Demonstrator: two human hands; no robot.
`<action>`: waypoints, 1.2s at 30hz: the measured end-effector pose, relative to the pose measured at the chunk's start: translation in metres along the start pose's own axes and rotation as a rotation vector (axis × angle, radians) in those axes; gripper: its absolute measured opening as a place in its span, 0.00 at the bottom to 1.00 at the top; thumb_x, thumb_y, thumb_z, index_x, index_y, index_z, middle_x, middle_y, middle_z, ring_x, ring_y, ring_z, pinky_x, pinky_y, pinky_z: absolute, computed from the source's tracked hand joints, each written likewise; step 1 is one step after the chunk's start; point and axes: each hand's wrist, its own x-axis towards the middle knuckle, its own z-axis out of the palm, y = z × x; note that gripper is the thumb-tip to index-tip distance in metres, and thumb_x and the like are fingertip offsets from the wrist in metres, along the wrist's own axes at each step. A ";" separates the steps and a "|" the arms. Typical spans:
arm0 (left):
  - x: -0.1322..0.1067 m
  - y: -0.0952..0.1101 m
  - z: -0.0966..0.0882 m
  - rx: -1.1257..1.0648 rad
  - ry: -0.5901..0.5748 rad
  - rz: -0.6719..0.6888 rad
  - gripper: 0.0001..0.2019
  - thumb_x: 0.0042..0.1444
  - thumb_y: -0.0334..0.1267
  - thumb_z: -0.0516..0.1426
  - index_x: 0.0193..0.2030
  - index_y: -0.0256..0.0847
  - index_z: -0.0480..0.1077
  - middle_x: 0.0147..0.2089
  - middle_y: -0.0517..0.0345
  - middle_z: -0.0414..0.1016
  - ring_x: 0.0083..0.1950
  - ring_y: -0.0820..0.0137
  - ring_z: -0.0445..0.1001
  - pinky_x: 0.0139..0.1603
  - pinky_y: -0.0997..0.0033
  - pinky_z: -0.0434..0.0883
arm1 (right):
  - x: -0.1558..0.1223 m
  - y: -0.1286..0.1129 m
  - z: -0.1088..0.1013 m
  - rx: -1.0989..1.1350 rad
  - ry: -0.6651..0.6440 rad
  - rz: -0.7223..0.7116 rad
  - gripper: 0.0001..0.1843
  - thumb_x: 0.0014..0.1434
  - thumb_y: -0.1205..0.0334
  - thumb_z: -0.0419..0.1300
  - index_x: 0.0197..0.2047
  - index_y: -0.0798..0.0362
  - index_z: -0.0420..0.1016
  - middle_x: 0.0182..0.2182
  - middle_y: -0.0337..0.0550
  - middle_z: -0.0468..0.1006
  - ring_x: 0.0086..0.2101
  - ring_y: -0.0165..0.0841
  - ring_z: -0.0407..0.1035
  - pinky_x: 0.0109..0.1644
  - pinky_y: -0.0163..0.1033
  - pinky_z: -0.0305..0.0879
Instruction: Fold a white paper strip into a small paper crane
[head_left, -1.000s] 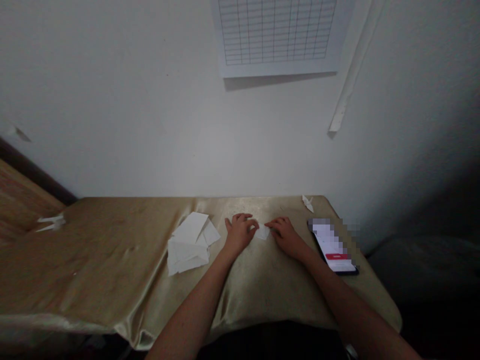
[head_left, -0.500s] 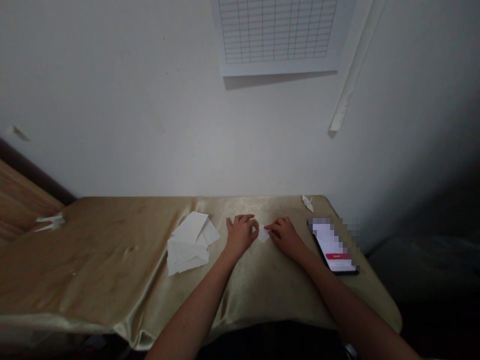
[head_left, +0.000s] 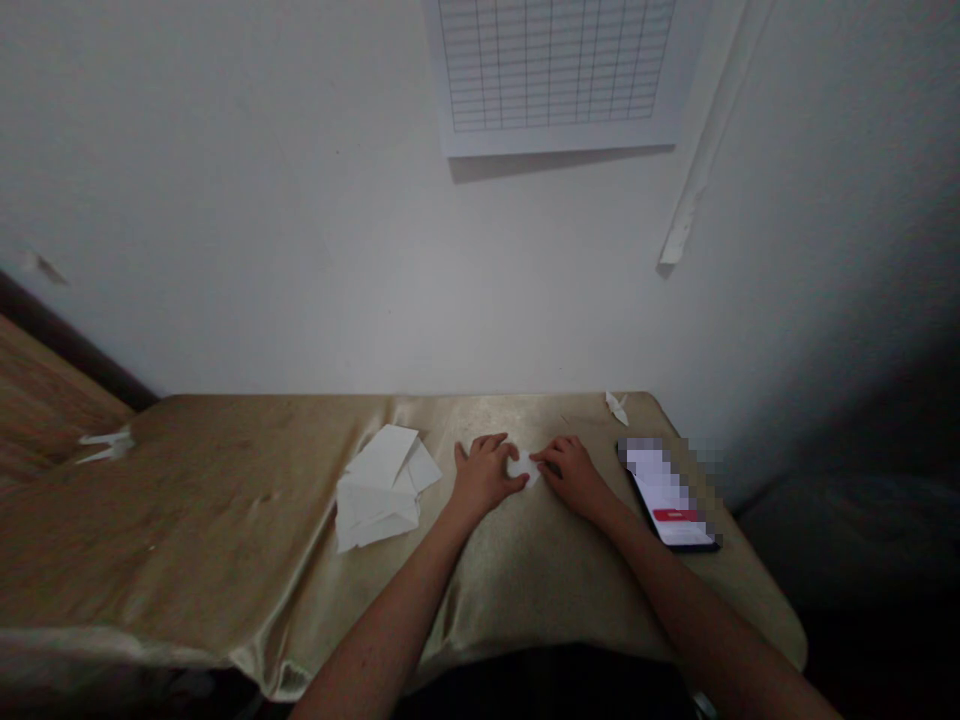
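- At the far left, a wood-grain surface [head_left: 45, 400] lies beyond the end of the bench, and a white paper scrap [head_left: 105, 447] sits at the border between the two, its thin points lying flat.
- Covering the bench [head_left: 187, 520] is a creased, gold satin cloth that hangs over the front edge.
- Left of centre, a loose pile of white paper sheets [head_left: 379, 490] lies on the cloth, the sheets overlapping at different angles, just beside the left hand.
- At centre, the left hand [head_left: 486, 478] lies palm down with its fingers curled, and its fingertips [head_left: 510, 458] touch the left side of the small folded white paper [head_left: 526, 468].
- That paper sits on the cloth between the two hands, partly covered by both.
- Right of it, the right hand [head_left: 571, 478] also lies palm down, with its fingers stretched toward the paper and touching it. Whether either hand is gripping the paper, I cannot tell.
- Farther right, near the back edge, a small white origami crane [head_left: 616, 408] rests on the cloth.
- At the right edge of the bench, a black smartphone [head_left: 667, 495] lies face up; its screen is pixelated, and a red bar on it carries writing too blurred to read.
- Above, a printed grid sheet [head_left: 555, 70] hangs on the white wall [head_left: 300, 220], its cells too small to read, with a white strip [head_left: 709, 140] slanting down to its right.
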 end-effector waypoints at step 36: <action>0.011 -0.007 0.001 -0.079 0.042 -0.050 0.07 0.60 0.43 0.63 0.45 0.55 0.78 0.66 0.61 0.71 0.68 0.56 0.63 0.70 0.31 0.44 | 0.001 0.003 -0.001 -0.010 -0.027 0.004 0.12 0.67 0.63 0.58 0.50 0.48 0.80 0.42 0.46 0.76 0.48 0.39 0.64 0.56 0.45 0.62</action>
